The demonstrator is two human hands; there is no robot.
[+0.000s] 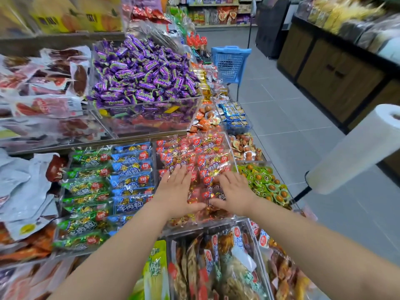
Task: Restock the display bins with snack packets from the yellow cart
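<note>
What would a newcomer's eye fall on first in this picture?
Probably the heap of purple sweets at upper centre. Next, the left hand and right hand, laid flat on the red snack packets below it. A big white roll juts in at the right edge.

Small red, crinkly cellophane snack packets (207,152) lie heaped flat, filling a clear acrylic display bin (205,221) to its rim — this bin sits just in front of the heaped purple-candy bin (147,103).
</note>
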